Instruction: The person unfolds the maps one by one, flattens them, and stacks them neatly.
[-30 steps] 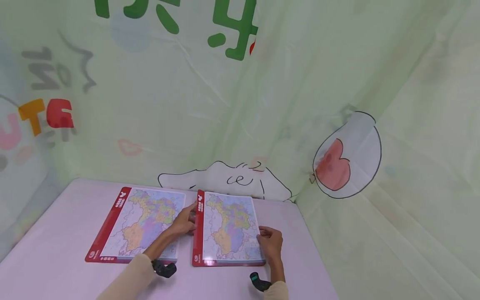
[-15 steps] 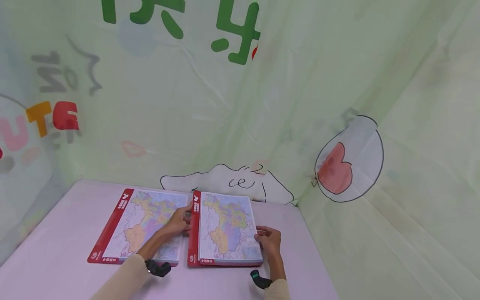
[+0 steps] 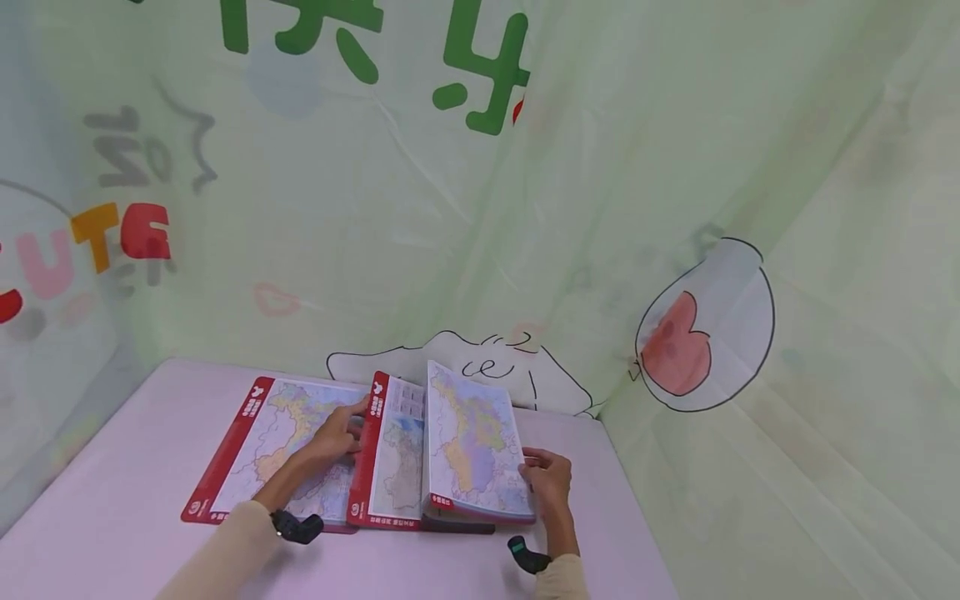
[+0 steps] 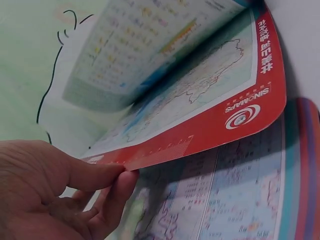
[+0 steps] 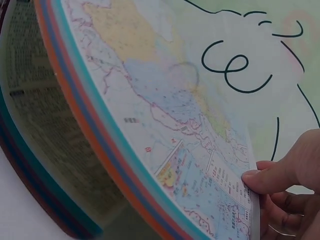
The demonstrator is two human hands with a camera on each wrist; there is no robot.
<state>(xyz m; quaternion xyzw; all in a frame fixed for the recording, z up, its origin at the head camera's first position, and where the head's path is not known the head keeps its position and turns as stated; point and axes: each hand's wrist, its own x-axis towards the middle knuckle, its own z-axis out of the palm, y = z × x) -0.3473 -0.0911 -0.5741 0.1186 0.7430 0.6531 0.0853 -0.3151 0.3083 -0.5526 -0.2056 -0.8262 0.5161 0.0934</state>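
Two printed map layers lie one over the other, apart on the left; whether they join at the right is unclear. My left hand pinches the red-bordered edge of the lower map between thumb and fingertip, raising it slightly. The upper map has its left side lifted and curved. At that map's right edge, my right hand pinches with the thumb on top; its fingers are partly hidden. Below my left forearm, another red-bordered map lies flat, partly covered by the lower map's edge.
The pale pink table carries everything. A light green printed cloth rises behind it and along both sides. Dark wrist devices sit on both wrists.
The upper map's left side has risen and separated from the lower map, revealing another printed map face. My left hand has moved left with the red edge; my right hand stays near the right edge.
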